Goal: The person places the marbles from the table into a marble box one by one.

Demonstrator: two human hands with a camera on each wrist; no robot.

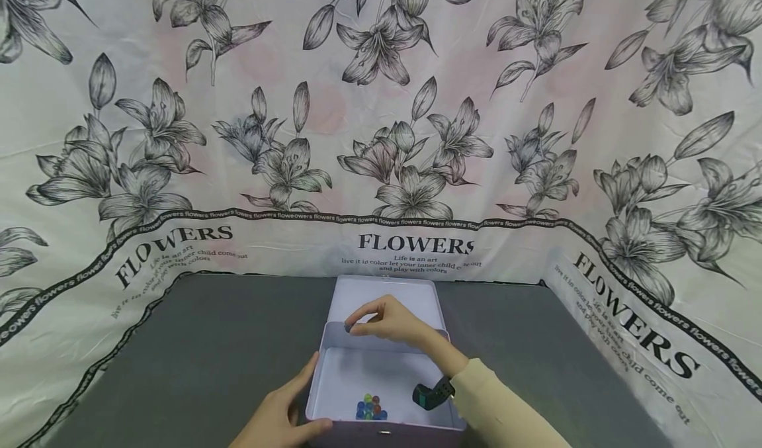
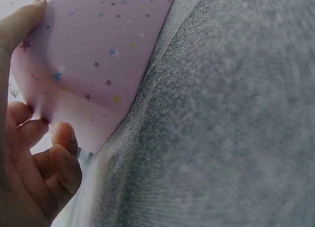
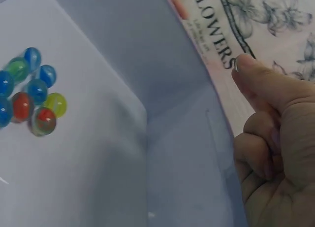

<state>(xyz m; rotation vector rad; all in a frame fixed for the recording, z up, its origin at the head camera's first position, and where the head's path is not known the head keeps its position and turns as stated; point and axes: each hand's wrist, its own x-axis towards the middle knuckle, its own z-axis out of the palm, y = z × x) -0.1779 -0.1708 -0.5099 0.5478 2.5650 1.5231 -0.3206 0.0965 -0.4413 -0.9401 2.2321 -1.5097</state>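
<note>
A lavender tin box [image 1: 381, 368] stands with its lid [image 1: 383, 299] tipped back, and stars are printed on its pink outer wall [image 2: 93, 45]. In the box, several glass marbles [image 1: 370, 408] lie grouped near the front wall; the right wrist view shows blue, green, yellow and red ones [image 3: 22, 106]. My left hand [image 1: 286, 405] grips the box's front left corner, thumb at the front and fingers along the left side. Above the back of the box, my right hand [image 1: 389, 319] pinches a small dark marble [image 1: 348, 327] between thumb and forefinger, which mostly hide it.
The box rests on a dark grey cloth-covered table [image 1: 238, 342]. Behind and at both sides hangs a white cloth [image 1: 411, 236] printed with flowers and lettering. A dark watch-like band [image 1: 433, 394] sits at the right wrist, over the box's right part.
</note>
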